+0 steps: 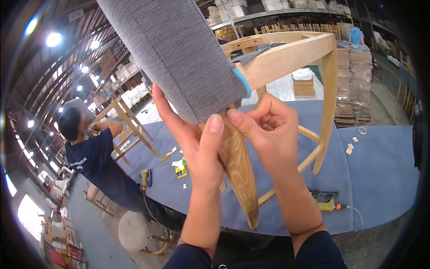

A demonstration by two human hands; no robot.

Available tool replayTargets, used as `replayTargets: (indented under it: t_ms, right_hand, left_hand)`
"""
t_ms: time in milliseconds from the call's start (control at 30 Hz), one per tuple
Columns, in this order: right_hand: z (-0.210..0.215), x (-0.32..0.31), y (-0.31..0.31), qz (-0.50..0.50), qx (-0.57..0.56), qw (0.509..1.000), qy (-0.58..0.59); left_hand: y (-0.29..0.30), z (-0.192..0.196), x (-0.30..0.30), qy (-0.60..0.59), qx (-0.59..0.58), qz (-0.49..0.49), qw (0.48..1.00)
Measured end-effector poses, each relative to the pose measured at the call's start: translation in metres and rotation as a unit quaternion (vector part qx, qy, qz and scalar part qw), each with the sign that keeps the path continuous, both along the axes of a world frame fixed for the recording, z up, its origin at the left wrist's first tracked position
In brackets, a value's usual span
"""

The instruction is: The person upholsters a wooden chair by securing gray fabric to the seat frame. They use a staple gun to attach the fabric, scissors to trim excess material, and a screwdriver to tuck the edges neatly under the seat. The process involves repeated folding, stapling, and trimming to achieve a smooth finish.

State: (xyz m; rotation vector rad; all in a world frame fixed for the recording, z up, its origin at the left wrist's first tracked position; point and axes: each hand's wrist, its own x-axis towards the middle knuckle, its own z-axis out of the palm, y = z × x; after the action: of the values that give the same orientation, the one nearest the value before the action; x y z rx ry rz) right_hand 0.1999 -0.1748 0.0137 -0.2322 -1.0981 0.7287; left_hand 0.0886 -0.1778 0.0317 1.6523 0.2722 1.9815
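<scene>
A chair with a grey fabric-covered back [179, 54] lies on the table, its bare wooden leg [239, 172] pointing toward me. My left hand [197, 152] grips it where fabric meets wood, thumb in front and fingers along the cover's left side. My right hand [275, 134] is closed in a pinch, with the thumb pressed at the fabric's lower edge beside the leg. Whatever sits in that pinch is too small to make out. Light blue trim [242, 83] shows at the cover's right edge. The pale wooden chair frame [291, 58] extends behind my right hand.
On the blue-grey table [380, 157] are a yellow staple gun [329, 201], another staple gun [145, 178], a yellow-handled screwdriver [167, 154] and small wood pieces [349, 149]. A co-worker [96, 148] handles another chair at left. Stacked cardboard [354, 85] stands behind; a round stool [134, 231] is lower left.
</scene>
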Motion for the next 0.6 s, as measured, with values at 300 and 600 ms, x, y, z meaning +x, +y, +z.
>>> replayTargets:
  t_ms: [300,600]
  right_hand:
    - [-0.007,0.002,-0.009,-0.002,0.000,1.000,-0.025]
    - [-0.047,-0.070,0.021,-0.199,0.041,0.974,0.097]
  left_hand:
    - [-0.023,0.031,-0.009,0.002,-0.114,-0.011,0.993]
    - [-0.001,0.061,-0.032,0.008,-0.162,-0.054,0.985]
